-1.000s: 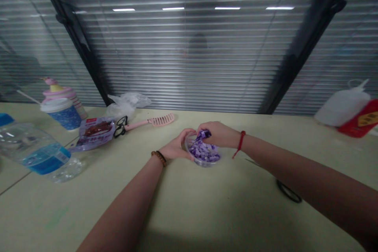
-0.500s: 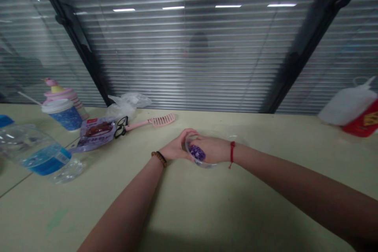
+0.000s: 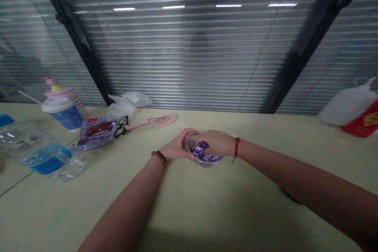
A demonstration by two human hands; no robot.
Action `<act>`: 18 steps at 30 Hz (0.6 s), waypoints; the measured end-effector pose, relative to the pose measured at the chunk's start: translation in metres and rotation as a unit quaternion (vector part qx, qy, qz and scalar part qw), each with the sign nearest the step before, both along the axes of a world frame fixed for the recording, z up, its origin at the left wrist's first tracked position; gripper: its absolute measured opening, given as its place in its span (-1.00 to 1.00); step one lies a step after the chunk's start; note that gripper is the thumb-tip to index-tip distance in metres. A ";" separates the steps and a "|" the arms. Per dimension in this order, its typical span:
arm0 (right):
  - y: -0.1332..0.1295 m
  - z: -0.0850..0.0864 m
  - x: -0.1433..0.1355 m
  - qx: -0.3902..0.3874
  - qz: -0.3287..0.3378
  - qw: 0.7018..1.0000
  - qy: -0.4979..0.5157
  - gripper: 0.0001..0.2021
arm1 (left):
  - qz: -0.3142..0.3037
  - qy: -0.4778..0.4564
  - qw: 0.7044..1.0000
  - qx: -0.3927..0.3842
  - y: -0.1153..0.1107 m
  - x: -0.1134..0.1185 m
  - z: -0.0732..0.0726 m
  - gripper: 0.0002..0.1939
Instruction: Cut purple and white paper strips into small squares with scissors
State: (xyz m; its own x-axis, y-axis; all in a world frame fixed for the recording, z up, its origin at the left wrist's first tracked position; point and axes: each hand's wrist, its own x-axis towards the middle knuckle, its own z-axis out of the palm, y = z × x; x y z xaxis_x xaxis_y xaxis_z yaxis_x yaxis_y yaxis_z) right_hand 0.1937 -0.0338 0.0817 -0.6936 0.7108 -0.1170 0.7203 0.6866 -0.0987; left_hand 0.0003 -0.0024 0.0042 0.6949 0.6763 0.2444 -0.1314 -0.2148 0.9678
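Note:
A clear plastic bowl (image 3: pixel 203 164) stands on the table with small purple and white pieces (image 3: pixel 210 158) in it, like crinkled paper shreds. Thumb and fingers of my left hand (image 3: pixel 177 146) are wrapped round the bowl's left side. My right hand (image 3: pixel 220 143) reaches into the bowl from the right, its fingers curled on a clump of the purple pieces. The fingertips are partly hidden among them. The far right rim of the bowl is covered by this hand.
To the left lie a plastic bottle (image 3: pixel 44 157), a purple snack packet (image 3: pixel 96 132), black glasses (image 3: pixel 121 126) and a pink comb (image 3: pixel 162 120). Behind them are a blue cup (image 3: pixel 66 116) and a clear bag (image 3: pixel 126 104). A white container (image 3: pixel 344 104) and a red packet (image 3: pixel 364 122) are at right.
My right hand has drawn slightly right and up, its fingers curling with purple pieces, and more of the bowl's contents show. My left hand stays on the bowl.

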 end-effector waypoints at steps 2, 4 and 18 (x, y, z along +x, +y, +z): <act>0.001 0.005 0.005 -0.002 -0.004 1.000 0.012 -0.81 | 0.003 0.003 1.000 0.001 0.000 0.000 0.000 -0.10; 0.001 0.010 0.009 -0.005 -0.007 1.000 0.025 -0.81 | 0.006 0.006 1.000 0.002 0.000 0.000 0.001 -0.09; 0.004 0.005 0.016 0.052 0.010 0.998 0.021 -0.80 | 0.018 0.013 1.000 -0.001 -0.002 0.000 0.004 -0.10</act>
